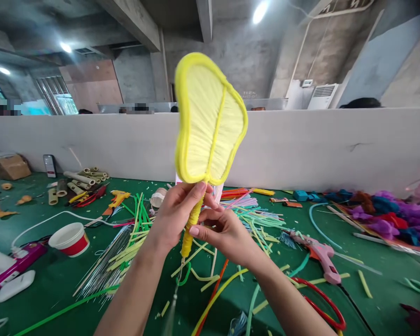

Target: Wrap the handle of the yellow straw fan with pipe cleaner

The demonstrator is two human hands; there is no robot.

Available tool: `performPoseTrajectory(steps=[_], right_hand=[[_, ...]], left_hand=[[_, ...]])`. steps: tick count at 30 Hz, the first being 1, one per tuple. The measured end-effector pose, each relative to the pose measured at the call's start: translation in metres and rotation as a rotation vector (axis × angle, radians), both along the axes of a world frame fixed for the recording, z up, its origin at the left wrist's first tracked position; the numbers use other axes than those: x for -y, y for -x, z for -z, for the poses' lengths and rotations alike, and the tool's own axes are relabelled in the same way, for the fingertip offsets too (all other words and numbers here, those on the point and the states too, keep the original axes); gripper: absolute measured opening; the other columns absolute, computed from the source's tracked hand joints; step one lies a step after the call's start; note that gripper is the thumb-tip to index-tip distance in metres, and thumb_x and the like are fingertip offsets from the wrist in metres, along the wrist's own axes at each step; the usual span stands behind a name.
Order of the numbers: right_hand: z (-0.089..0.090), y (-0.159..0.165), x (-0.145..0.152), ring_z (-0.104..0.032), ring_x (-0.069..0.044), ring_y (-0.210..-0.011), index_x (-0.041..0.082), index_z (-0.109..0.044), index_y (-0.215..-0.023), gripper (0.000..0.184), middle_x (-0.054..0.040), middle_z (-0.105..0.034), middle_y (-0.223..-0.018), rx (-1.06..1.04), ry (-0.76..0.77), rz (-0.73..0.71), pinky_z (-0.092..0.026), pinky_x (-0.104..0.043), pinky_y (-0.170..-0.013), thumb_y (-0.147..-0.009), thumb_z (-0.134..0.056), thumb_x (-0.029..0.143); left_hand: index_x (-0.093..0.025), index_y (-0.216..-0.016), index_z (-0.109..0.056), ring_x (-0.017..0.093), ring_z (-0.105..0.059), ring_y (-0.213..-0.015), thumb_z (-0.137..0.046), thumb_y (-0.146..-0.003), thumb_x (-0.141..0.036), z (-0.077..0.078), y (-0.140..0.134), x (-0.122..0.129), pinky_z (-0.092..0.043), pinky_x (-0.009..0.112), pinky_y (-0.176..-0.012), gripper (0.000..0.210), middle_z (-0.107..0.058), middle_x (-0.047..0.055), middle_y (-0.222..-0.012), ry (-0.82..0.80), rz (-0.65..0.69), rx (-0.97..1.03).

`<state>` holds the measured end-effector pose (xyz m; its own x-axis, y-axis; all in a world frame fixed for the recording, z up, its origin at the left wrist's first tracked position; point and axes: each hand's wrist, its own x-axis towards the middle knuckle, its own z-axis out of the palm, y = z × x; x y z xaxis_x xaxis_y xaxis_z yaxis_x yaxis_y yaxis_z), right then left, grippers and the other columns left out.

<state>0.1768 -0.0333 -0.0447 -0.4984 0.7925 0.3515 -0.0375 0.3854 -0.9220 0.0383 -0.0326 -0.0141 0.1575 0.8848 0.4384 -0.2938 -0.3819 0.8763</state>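
A yellow hand fan [199,121] is held upright above the table, its pale, pleated-looking face edged in fuzzy yellow with one yellow rib down it. My left hand [173,212] is closed around the top of its yellow-wrapped handle [187,241], just under the fan's face. Lower down, my right hand [227,233] pinches the handle between thumb and fingers. From the handle's bottom end hangs a thin cord with a green loop [185,275] and a blurred pale tassel [171,310].
Pipe cleaners [136,247] and cut strips litter the green table [154,308]. A pink glue gun [324,261] and red-handled scissors [324,303] lie right. Left are a paper cup [70,239], yellow glue gun [117,200] and purple power strip [24,261]. A white partition [91,137] stands behind.
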Motion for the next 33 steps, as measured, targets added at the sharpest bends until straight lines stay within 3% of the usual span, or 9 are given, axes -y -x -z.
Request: performPoseTrajectory(steps=[7, 15, 21, 33], right_hand=[[0.004, -0.001, -0.002, -0.048, -0.012, -0.061, 0.018, -0.068, -0.082, 0.039, -0.0019, -0.06, -0.079, -0.027, 0.02, -0.029, -0.041, -0.027, -0.054, -0.077, -0.078, 0.055], [0.005, -0.005, -0.004, -0.043, -0.01, -0.06, 0.017, -0.067, -0.082, 0.036, 0.0018, -0.053, -0.073, -0.053, 0.066, -0.057, -0.036, -0.026, -0.055, -0.077, -0.079, 0.051], [0.0, -0.007, 0.002, -0.043, -0.011, -0.06, 0.019, -0.067, -0.083, 0.041, 0.0011, -0.055, -0.072, -0.009, 0.038, -0.067, -0.037, -0.026, -0.053, -0.076, -0.077, 0.057], [-0.001, -0.005, 0.004, -0.034, -0.01, -0.057, 0.019, -0.063, -0.075, 0.043, 0.004, -0.042, -0.068, -0.013, 0.064, -0.104, -0.026, -0.025, -0.05, -0.073, -0.08, 0.057]], left_hand=[[-0.02, -0.095, -0.075, 0.023, -0.074, -0.093, -0.065, -0.091, -0.041, 0.0, -0.003, 0.006, -0.06, 0.033, -0.081, 0.023, -0.078, 0.008, -0.093, 0.045, 0.021, -0.01], [-0.019, -0.107, -0.074, 0.029, -0.073, -0.102, -0.061, -0.093, -0.039, -0.003, 0.002, 0.008, -0.061, 0.04, -0.083, 0.028, -0.078, 0.011, -0.093, 0.049, 0.088, 0.073], [-0.02, -0.106, -0.076, 0.029, -0.072, -0.105, -0.062, -0.092, -0.033, -0.004, 0.004, 0.012, -0.058, 0.041, -0.089, 0.024, -0.079, 0.009, -0.089, 0.029, 0.108, 0.075], [-0.021, -0.097, -0.078, 0.025, -0.073, -0.096, -0.06, -0.092, -0.026, -0.002, 0.009, 0.01, -0.056, 0.039, -0.092, 0.02, -0.078, 0.006, -0.083, -0.091, 0.019, -0.022]])
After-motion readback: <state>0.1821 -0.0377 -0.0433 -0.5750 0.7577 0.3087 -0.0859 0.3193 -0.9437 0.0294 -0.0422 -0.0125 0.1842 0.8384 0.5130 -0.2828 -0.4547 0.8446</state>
